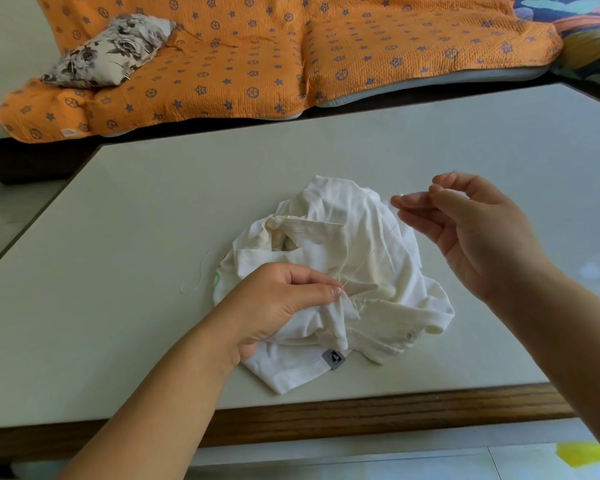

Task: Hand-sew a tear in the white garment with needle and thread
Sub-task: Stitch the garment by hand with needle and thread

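Observation:
The white garment [354, 258] lies crumpled in the middle of the table, a small grey label at its near hem. My left hand [278, 303] pinches a fold of the cloth between thumb and fingers where a thin thread [359, 268] comes out. That thread runs up and to the right toward my right hand [471, 226], which is raised above the table beside the garment. Its thumb and forefinger pinch the needle [451, 173], of which only a thin tip shows above the fingers.
A loose piece of white thread [201, 271] curls on the pale table [153, 209] left of the garment. The table has a wooden front edge [361, 417]. Beyond it stands a sofa with an orange patterned cover [257, 53] and a floral cushion [111, 50].

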`<state>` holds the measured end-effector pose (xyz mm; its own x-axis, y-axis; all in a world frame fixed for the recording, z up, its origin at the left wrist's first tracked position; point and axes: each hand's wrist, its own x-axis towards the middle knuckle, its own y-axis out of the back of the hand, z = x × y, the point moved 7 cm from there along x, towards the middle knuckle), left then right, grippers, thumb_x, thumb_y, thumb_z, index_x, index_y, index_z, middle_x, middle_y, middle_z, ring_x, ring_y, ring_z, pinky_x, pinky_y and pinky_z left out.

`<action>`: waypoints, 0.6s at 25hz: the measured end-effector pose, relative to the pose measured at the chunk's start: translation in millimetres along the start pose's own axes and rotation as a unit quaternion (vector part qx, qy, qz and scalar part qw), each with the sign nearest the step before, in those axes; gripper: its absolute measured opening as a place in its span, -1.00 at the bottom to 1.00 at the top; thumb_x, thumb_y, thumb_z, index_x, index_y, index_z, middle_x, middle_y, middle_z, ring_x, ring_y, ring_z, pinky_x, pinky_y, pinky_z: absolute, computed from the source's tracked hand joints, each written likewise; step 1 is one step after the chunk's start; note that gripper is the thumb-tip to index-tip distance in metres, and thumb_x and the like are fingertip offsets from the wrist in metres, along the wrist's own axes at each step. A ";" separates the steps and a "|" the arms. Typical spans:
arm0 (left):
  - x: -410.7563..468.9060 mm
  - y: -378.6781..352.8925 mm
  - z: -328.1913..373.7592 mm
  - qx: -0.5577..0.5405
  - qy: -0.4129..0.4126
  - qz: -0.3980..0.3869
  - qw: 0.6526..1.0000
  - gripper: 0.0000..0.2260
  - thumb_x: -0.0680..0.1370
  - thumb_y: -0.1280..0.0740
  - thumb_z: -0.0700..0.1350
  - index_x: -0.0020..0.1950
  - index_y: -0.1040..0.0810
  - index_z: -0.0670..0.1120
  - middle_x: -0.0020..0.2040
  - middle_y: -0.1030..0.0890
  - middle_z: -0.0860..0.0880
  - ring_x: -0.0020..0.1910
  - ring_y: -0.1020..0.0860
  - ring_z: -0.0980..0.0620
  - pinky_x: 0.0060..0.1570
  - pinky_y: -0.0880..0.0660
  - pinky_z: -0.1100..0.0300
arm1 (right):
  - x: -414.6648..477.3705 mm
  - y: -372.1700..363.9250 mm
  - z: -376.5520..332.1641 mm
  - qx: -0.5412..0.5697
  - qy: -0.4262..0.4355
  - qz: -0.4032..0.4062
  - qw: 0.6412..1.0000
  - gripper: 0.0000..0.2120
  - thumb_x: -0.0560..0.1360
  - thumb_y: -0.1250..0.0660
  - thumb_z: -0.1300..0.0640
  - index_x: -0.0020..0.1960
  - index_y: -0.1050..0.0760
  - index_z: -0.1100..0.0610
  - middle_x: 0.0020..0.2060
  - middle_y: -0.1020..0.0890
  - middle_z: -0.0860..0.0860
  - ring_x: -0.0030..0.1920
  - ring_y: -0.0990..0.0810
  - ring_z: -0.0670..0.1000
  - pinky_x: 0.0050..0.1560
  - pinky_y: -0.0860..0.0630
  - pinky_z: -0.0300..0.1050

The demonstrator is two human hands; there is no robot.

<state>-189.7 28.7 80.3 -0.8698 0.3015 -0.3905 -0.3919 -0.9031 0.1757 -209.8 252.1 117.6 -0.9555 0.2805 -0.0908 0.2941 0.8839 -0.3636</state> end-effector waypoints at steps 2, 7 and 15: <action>-0.3 0.2 0.5 0.003 0.001 0.000 1.000 -0.92 0.48 -0.46 -0.15 -0.14 -0.73 0.01 -0.06 -0.73 0.10 0.02 -0.64 0.27 0.06 -0.42 0.37 | 1.1 4.2 -2.0 -0.097 0.046 0.031 0.994 -0.90 0.63 -0.22 0.28 -0.01 -0.44 0.11 -0.20 -0.72 0.12 0.02 -0.71 0.09 0.19 -0.59 0.02; -1.0 1.2 1.6 0.003 -0.012 -0.005 1.000 -0.92 0.47 -0.46 -0.14 -0.15 -0.74 0.01 -0.06 -0.73 0.06 0.04 -0.65 0.21 0.19 -0.44 0.28 | -19.3 -20.1 -5.2 -0.181 0.025 -0.055 0.982 -0.93 0.62 -0.21 0.30 0.00 -0.43 0.17 -0.26 -0.71 0.11 -0.24 -0.72 0.12 -0.19 -0.64 -0.01; -8.2 12.2 14.8 0.050 -0.077 -0.015 0.996 -0.76 0.32 -0.48 0.00 -0.05 -0.73 -0.03 -0.06 -0.73 0.02 0.04 -0.67 0.12 0.19 -0.50 0.19 | -54.4 -44.8 30.8 -0.367 -0.064 -0.223 0.901 -0.92 0.62 -0.22 0.27 -0.01 -0.47 0.15 -0.21 -0.71 0.08 -0.24 -0.73 0.04 -0.14 -0.66 -0.17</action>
<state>-191.8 19.7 99.0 -0.8901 0.3773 -0.2556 -0.4389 -0.8606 0.2583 -171.7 185.7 110.2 -0.9628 -0.1685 -0.2114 -0.2306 0.9201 0.3167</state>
